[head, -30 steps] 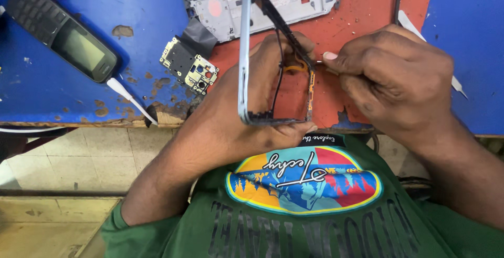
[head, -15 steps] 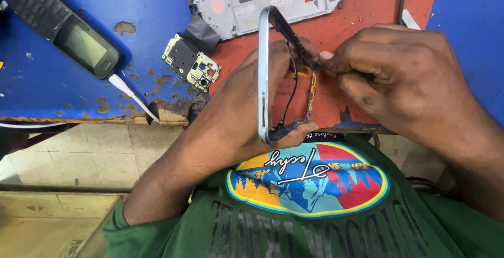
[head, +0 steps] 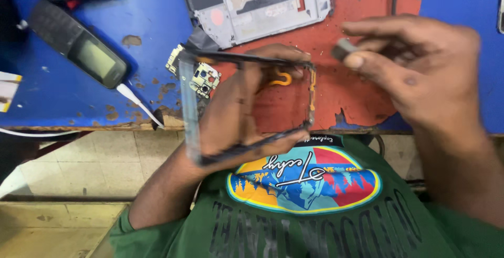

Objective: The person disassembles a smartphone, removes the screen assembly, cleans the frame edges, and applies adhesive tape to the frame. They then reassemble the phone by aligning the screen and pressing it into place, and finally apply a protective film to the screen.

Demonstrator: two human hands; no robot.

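Left hand [head: 239, 111] gripping an empty phone frame [head: 191, 105] over the table edge, right hand [head: 415, 74] just beside it pinching a small grey part [head: 344, 49], small circuit board [head: 202, 78] beyond the left hand's frame, bare phone chassis [head: 262, 3] farther back, black handset [head: 79, 45] far left

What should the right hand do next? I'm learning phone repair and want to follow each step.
Probably set the small grey piece down on the bench. The right hand pinches it at the fingertips, away from the phone frame that the left hand holds over the bench edge. An orange flex strip shows inside the frame, and working there would need free fingers.
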